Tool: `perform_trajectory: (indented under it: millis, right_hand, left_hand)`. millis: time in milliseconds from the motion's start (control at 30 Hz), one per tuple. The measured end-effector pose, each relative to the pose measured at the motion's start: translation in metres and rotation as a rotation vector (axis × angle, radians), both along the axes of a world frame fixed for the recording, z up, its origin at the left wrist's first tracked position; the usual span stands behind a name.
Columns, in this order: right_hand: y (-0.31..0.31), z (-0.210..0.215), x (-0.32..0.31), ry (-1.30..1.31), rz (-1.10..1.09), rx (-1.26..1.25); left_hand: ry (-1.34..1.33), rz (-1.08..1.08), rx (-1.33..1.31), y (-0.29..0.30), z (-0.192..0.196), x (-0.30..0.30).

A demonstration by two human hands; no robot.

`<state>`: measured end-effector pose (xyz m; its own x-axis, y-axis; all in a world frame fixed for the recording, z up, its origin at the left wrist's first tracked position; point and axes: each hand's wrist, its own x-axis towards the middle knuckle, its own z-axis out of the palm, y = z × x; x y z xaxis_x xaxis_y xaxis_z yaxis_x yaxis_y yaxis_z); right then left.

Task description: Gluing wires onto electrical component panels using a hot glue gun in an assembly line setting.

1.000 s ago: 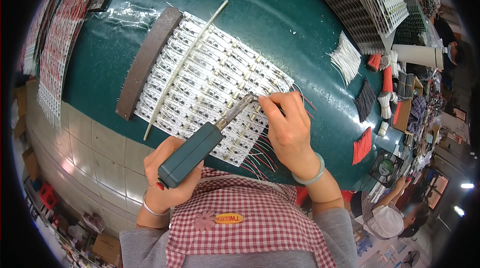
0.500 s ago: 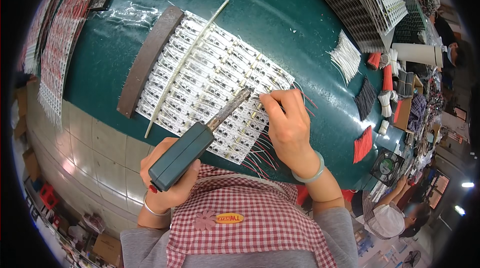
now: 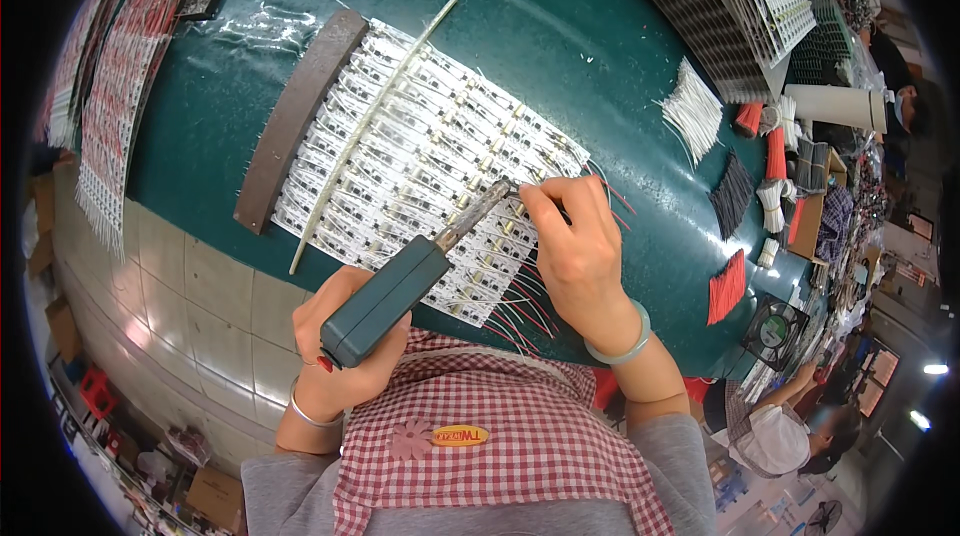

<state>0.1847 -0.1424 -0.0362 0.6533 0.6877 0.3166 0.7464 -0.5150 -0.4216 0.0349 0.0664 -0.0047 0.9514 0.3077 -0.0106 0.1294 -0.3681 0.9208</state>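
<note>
My left hand (image 3: 345, 384) is closed round the green handle of a soldering iron (image 3: 388, 300). The iron's darkened tip rests over the right part of a white panel of small circuit boards (image 3: 440, 151). Right beside that tip, my right hand (image 3: 582, 248) pinches a thin wire with thumb and forefinger; the wire is mostly hidden by the fingertips. Red, black and white wires (image 3: 525, 311) stick out from the panel's right and near edges. A brown bar (image 3: 300, 126) lies along the panel's left edge, and a thin pale rod (image 3: 372, 131) crosses its top.
Piles of white wires (image 3: 690, 114), black wires (image 3: 731, 198) and red wires (image 3: 726, 288) lie to the right on the green table (image 3: 570, 46). A small fan (image 3: 772, 333) stands at the right edge. Wired panels (image 3: 125, 96) hang over the left; stacked panels (image 3: 700, 6) stand far right.
My left hand and the iron's handle have shifted right and slightly up, and the tip has edged nearer my right fingertips. My right hand stays nearly in place.
</note>
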Motion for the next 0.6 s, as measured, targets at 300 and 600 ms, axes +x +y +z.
perform_trajectory:
  millis: [300, 600]
  right_hand:
    - [0.001, 0.001, 0.000, -0.009, -0.002, -0.004]
    - [0.000, -0.001, -0.004, -0.073, -0.009, 0.042]
  left_hand:
    - [0.114, 0.252, -0.319, -0.001, -0.004, -0.030]
    - [0.149, 0.313, -0.567, 0.003, -0.003, -0.042]
